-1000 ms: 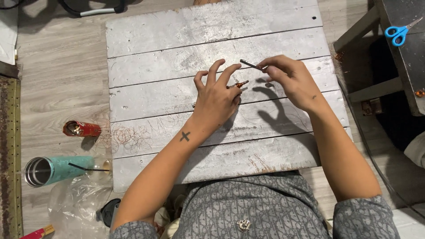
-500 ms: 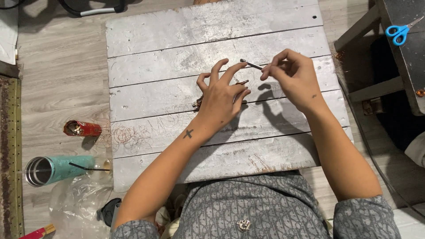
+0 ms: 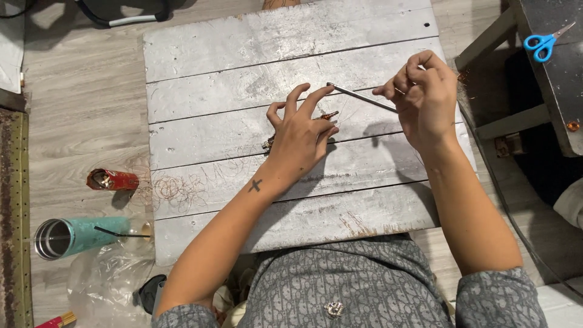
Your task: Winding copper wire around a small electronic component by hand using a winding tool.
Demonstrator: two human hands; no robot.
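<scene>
A thin gray metal rod sits near the middle of the frame, a bit toward the upper right. The right hand pinches one end of it with curled fingers and holds it up over the board. The rod slants up and to the left, and its far end touches a fingertip of the left hand.

The left hand lies flat-ish on the gray wooden board, palm down, with its fingers spread and bent. Under those fingers is a small copper-colored piece. It peeks out beside the hand, and I cannot tell if the hand grips it or only rests on it. A small cross mark shows on the left wrist.

A tangle of thin copper wire lies on the left edge of the board. On the floor at the left of the frame are a small red can on its side and a teal cup on its side with a dark straw. A clear plastic bag lies below the cup. Blue scissors rest on a dark table in the upper right corner.
</scene>
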